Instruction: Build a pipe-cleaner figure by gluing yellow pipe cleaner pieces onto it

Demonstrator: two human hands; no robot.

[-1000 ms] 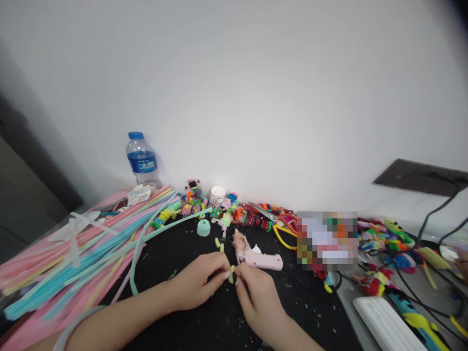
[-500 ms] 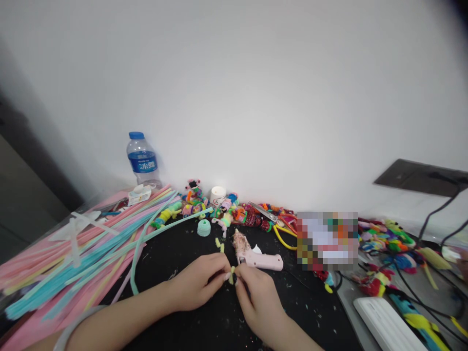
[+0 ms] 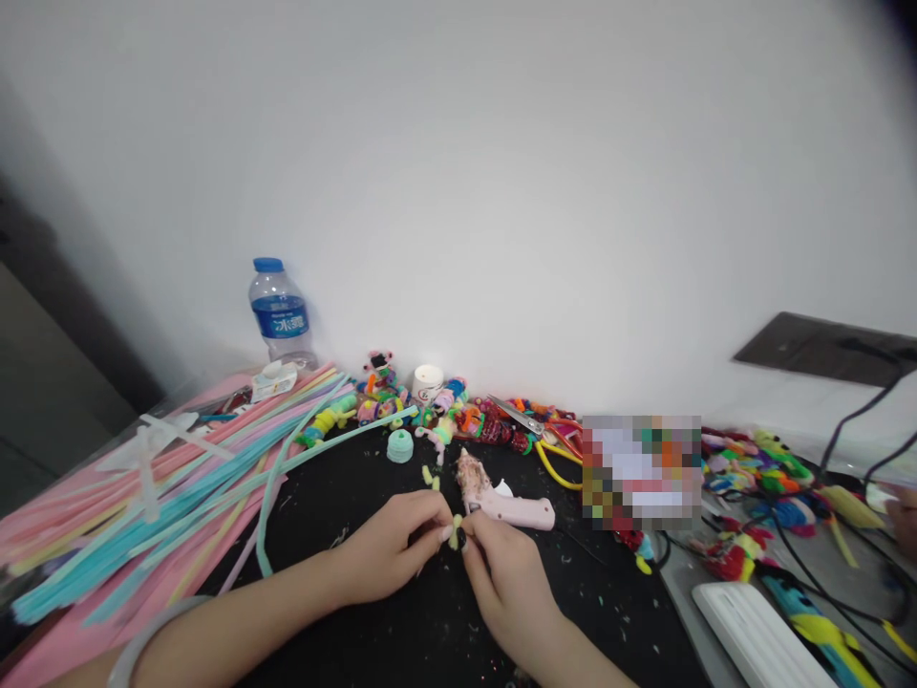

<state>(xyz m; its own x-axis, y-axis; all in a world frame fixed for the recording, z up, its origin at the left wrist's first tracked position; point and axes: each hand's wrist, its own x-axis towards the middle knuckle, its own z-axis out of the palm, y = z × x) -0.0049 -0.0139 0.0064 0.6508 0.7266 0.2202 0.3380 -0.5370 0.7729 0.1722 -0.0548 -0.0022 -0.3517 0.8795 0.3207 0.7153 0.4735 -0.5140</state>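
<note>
Between the fingertips of my left hand [image 3: 412, 540] and my right hand [image 3: 505, 564] is a small pale-yellow fuzzy piece, like pipe cleaner [image 3: 457, 528], with a dark bit at its lower end. Both hands pinch it just above the black mat [image 3: 401, 631]. Just beyond my left fingers lies another short yellow pipe-cleaner piece [image 3: 430, 476]. A pale pink glue gun [image 3: 516, 508] with a crusted nozzle rests behind my right hand. Farther back sits a mint-green fuzzy coil [image 3: 399, 445].
Long pastel pipe cleaners [image 3: 193, 506] spread across the left side. A water bottle [image 3: 279, 315] stands by the wall. Scissors [image 3: 548, 444] and several colourful fuzzy figures [image 3: 379, 382] line the back. At right are a white power strip-like block [image 3: 759, 631], black cables [image 3: 795, 554] and part of another hand [image 3: 904, 521].
My hands stay almost in place, with the yellow piece turned slightly between my fingertips. At the far right edge, the other person's hand has shifted a little.
</note>
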